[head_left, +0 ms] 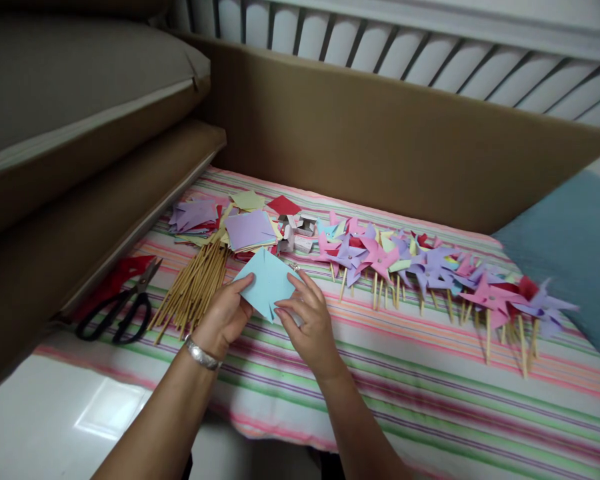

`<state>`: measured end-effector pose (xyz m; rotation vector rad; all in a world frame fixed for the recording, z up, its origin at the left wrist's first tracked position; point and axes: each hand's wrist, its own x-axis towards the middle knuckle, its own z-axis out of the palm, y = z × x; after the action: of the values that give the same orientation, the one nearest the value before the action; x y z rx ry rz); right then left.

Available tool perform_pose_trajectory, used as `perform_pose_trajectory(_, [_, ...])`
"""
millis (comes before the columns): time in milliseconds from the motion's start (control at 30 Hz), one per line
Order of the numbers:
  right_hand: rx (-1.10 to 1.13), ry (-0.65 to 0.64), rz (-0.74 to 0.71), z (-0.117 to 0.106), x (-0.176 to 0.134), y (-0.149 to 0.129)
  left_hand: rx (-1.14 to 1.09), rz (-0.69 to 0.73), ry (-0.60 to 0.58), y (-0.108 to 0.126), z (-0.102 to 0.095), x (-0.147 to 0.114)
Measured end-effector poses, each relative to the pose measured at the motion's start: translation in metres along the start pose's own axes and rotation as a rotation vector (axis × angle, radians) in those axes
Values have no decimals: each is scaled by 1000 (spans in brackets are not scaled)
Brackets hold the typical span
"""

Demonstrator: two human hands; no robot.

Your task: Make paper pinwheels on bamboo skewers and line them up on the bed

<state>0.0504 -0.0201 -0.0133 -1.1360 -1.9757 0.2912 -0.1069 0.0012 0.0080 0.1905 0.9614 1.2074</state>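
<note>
A light blue paper square [265, 283] with slits cut in from its corners is held up over the striped cloth. My left hand [227, 313], wearing a silver bracelet, grips its left edge with the thumb on top. At the right side, my right hand [307, 320] has its fingers closed on the edge near the lower corner. Behind the square lies a stack of coloured paper squares [251, 230], lilac on top. A bundle of thin wooden sticks [193, 287] rests beside my left hand.
Finished paper pinwheels [380, 257] on sticks lie in a long row at right. Black-handled scissors [123, 310] and a red piece [113, 283] are at left. Small open boxes [300, 230] stand behind. Brown cushions [105, 133] and a brown panel [355, 140] border the striped cloth [430, 407].
</note>
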Motion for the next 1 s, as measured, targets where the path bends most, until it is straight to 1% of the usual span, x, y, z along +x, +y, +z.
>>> perform_pose_trajectory(133, [30, 32, -7, 1, 0, -1, 5, 8, 12, 1, 3, -2])
perform_pose_trajectory(200, [71, 63, 33, -1, 1, -1, -1, 17, 8, 2, 4, -3])
perform_pose_trajectory(233, [104, 88, 77, -1, 1, -1, -4, 22, 2, 2, 5, -4])
perform_pose_trajectory(300, [224, 145, 232, -2, 2, -1, -17, 33, -6, 4, 6, -5])
perform_pose_trajectory(367, [436, 174, 441, 0, 2, 1, -42, 48, -10, 5, 6, -6])
perform_pose_trajectory(433, [688, 144, 642, 5, 2, 0, -67, 74, -18, 4, 7, -6])
perform_pose_trajectory(500, [896, 98, 794, 12, 1, -2, -72, 96, -49, 2, 7, -5])
perform_pose_trajectory(567, [1045, 69, 891, 18, 0, -6, -62, 104, -102, -1, 7, -5])
perform_pose_trajectory(600, [1098, 66, 917, 21, 0, -9, -54, 102, -129, -3, 7, -5])
perform_pose_trajectory(667, [1147, 70, 922, 24, 1, -11, -36, 99, -176, -7, 8, -4])
perform_pose_trajectory(733, [1100, 103, 891, 21, 3, -8, -9, 112, -205, -10, 9, -5])
perform_pose_trajectory(800, [945, 157, 814, 15, 4, -2, 17, 142, -151, -12, 9, -5])
perform_pose_trajectory(833, [808, 187, 763, 10, 5, 2, 25, 167, -100, -13, 10, -6])
perform_pose_trajectory(900, [430, 228, 626, 2, 6, 8, 25, 227, -8, -15, 11, -7])
perform_pose_trajectory(933, [229, 228, 542, 0, 5, 10, 19, 246, 1, -17, 12, -8])
perform_pose_trajectory(1000, [-74, 189, 368, -1, 4, 9, -6, 233, -73, -20, 14, -11])
